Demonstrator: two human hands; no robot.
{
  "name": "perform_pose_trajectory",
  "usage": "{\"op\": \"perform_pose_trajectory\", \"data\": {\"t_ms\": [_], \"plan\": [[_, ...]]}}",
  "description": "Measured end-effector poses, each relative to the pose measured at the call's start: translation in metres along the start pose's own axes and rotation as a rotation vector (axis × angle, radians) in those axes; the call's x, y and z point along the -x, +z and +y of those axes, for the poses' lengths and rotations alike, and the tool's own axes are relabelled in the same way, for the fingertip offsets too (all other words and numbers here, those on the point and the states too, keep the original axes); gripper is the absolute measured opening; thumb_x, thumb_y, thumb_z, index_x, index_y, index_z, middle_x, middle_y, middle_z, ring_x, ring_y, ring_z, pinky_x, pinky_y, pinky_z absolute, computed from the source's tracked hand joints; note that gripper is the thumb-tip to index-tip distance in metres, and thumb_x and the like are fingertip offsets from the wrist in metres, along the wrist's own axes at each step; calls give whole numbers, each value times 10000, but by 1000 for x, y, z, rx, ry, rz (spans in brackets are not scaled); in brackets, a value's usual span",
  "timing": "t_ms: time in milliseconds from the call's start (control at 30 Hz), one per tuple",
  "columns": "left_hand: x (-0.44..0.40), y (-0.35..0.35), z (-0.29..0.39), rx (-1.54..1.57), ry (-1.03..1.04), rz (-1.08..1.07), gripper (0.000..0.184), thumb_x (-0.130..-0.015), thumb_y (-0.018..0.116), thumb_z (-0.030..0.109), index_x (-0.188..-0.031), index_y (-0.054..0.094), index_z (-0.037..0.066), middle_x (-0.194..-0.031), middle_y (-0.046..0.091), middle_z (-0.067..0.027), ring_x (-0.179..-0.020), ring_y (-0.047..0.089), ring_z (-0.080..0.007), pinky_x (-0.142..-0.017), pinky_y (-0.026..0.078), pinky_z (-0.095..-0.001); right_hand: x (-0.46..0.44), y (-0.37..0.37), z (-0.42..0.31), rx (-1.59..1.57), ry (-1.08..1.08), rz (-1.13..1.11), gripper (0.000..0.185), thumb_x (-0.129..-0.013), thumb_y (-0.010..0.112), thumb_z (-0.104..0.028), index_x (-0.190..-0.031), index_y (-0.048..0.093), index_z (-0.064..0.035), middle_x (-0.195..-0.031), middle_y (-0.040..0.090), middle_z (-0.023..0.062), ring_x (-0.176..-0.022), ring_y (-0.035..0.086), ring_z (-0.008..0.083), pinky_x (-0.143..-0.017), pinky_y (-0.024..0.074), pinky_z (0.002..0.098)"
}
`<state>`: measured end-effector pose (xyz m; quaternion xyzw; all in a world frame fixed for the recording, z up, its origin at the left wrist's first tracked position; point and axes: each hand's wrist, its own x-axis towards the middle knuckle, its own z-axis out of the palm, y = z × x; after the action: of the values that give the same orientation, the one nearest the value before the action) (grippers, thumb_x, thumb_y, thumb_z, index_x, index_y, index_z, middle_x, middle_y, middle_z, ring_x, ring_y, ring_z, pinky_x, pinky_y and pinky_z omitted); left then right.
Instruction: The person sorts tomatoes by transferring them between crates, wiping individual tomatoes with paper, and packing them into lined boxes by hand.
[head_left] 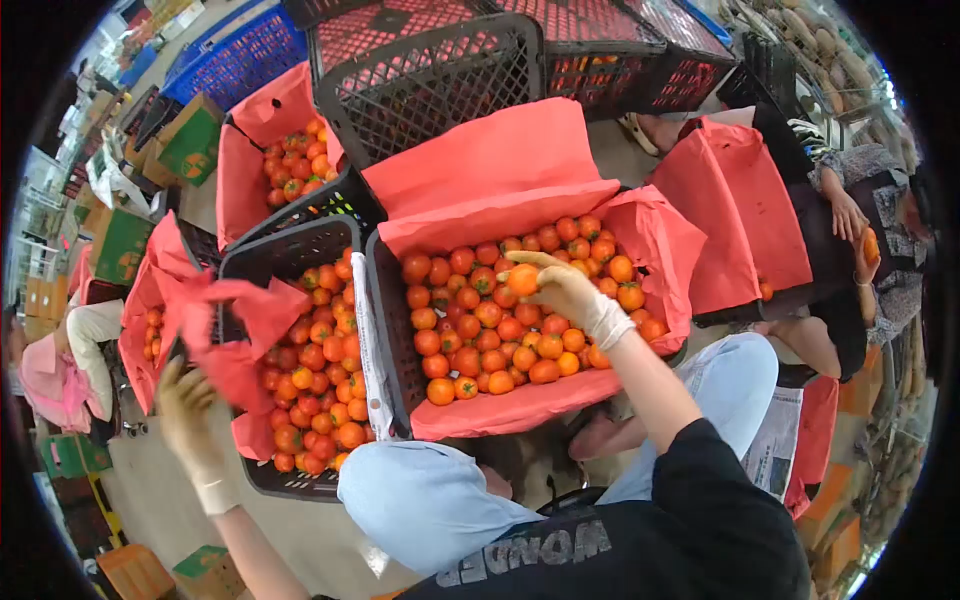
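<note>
My right hand (560, 288), in a pale glove, is closed on an orange-red tomato (522, 280). It is above a dark crate (392, 345) lined with red paper (500, 410) and full of loose tomatoes (490, 315). My left hand (188, 402), also gloved and slightly blurred, hangs beside a second black crate (290, 484) on the left, fingers apart. Close to those fingers, crumpled red paper (232, 350) sticks up over this crate's left side. More tomatoes (325, 370) fill it. Whether my left fingers touch the paper is unclear.
An upright black crate (440, 85) stands behind the middle crate. Another tomato crate is at back left, its red lining (240, 190) showing. At right, a seated person's hand (868, 262) holds a tomato beside a red-lined crate (720, 220). Another person (60, 370) sits at far left.
</note>
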<state>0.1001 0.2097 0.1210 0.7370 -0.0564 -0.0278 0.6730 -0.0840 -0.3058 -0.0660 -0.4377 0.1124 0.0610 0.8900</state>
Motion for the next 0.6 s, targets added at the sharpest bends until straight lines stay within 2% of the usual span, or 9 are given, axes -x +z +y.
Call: {"op": "perform_pose_trajectory", "data": {"t_ms": [33, 67, 167, 233, 300, 333, 433, 500, 600], "plan": [[-22, -1, -24, 220, -89, -421, 489, -970, 570, 327, -1328, 495, 3, -1053, 644, -67, -864, 619, -162, -776, 491, -252, 2, 23, -6, -121, -16, -128, 669, -820, 547, -202, -1444, 372, -35, -1360, 513, 219, -1237, 531, 323, -985, 463, 389], [34, 99, 32, -120, 60, -300, 447, -962, 579, 243, -1327, 499, -2, -1094, 636, -89, -929, 635, -184, -810, 514, -284, 4, 47, -12, -166, -55, -170, 694, -816, 569, -215, -1453, 359, -37, -1373, 499, 229, -1241, 529, 335, -992, 464, 400], [60, 201, 50, -389, 241, -723, 656, -802, 735, 71, -1401, 469, 75, -1296, 577, -84, -1101, 596, -204, -938, 480, -329, 18, 106, -14, -320, -139, -267, 764, -807, 619, -225, -1485, 311, -53, -1402, 478, 221, -1227, 542, 340, -988, 484, 389], [72, 246, 49, -491, 402, -886, 688, -769, 777, 145, -1388, 480, 94, -1303, 547, -137, -1119, 578, -266, -929, 472, -366, 36, 133, -18, -414, -164, -308, 752, -821, 612, -179, -1494, 299, -58, -1414, 480, 173, -1232, 544, 296, -993, 482, 377], [82, 269, 29, -768, 616, -835, 623, -799, 746, 246, -1350, 500, 91, -1206, 565, -191, -1061, 572, -353, -968, 447, -405, 51, 140, -14, -26, -160, -82, 719, -852, 576, -116, -1505, 279, -63, -1426, 473, 113, -1246, 530, 232, -1007, 474, 355], [82, 274, 20, -700, 577, -818, 557, -805, 730, 250, -1301, 540, 82, -1132, 589, -182, -1007, 575, -366, -924, 461, -414, 60, 150, -10, -243, -200, -117, 644, -892, 563, -101, -1485, 317, -51, -1384, 469, 86, -1203, 529, 168, -994, 464, 334], [98, 278, 42, -585, 304, -727, 448, -827, 682, 190, -1247, 590, 67, -1086, 622, -170, -1041, 606, -325, -933, 473, -386, 70, 127, -13, 29, -74, -169, 631, -967, 596, -238, -1497, 306, -55, -1420, 469, 86, -1266, 494, 192, -1049, 424, 345], [100, 270, 54, -490, 250, -617, 472, -846, 676, 181, -1275, 563, 19, -1229, 610, -142, -1103, 607, -252, -975, 465, -343, 62, 104, -35, 292, 18, -325, 545, -972, 586, -277, -1436, 420, -45, -1349, 552, 110, -1229, 534, 215, -1029, 436, 352], [112, 259, 90, 157, -74, -429, 458, -901, 620, 173, -1320, 525, 15, -1270, 586, -99, -1101, 608, -242, -954, 488, -317, 27, 17, -28, 1129, -128, 149, 439, -897, 617, -270, -1264, 562, -36, -1229, 626, 170, -1092, 616, 298, -936, 490, 394]]}}
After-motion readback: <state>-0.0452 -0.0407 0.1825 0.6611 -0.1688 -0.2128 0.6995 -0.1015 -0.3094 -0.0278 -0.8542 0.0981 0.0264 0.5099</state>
